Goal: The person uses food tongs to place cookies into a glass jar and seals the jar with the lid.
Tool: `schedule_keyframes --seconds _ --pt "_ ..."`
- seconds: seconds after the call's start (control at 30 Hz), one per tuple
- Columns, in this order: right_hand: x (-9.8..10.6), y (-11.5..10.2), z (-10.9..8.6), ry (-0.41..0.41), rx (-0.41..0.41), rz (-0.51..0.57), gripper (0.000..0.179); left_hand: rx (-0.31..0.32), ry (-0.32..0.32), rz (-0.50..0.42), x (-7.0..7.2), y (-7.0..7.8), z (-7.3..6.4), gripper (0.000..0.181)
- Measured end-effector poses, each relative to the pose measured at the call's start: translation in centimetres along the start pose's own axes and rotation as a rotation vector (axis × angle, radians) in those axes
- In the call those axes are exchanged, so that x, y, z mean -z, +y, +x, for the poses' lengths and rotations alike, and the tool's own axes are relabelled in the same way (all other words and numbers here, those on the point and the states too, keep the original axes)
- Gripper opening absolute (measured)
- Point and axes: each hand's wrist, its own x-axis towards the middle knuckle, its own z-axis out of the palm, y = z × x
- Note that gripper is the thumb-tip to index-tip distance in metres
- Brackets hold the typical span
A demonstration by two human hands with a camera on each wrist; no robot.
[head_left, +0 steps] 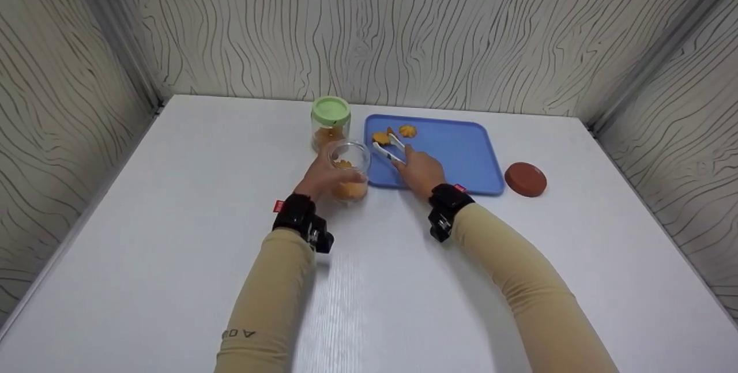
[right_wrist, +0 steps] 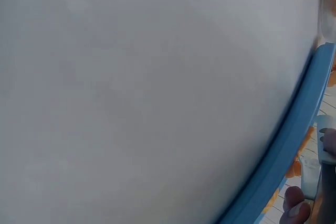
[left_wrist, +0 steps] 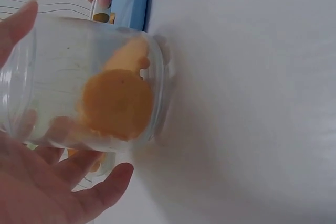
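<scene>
Lid (head_left: 526,179) beside tray (head_left: 461,154); green-topped jar (head_left: 330,122) behind open jar (head_left: 353,158).

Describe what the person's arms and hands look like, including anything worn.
The left sleeve and right sleeve are tan and close-fitting; dark lettering marks the left one. A black left wrist strap and black right wrist strap each carry a boxy black device and a small red tag. The left hand and right hand are bare, without gloves.
</scene>
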Motion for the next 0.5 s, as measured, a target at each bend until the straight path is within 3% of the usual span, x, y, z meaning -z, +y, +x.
schedule_keyframes --seconds 0.27,0.5 --pt "-0.7 -0.1 0.8 0.039 0.007 -0.06 0.054 0.049 0.001 0.03 -0.1 -0.1 0.3 0.095" --pt "-0.9 -0.7 1.5 0.008 -0.038 -0.036 0.055 0.043 0.007 0.016 0.0 -0.2 0.4 0.094"
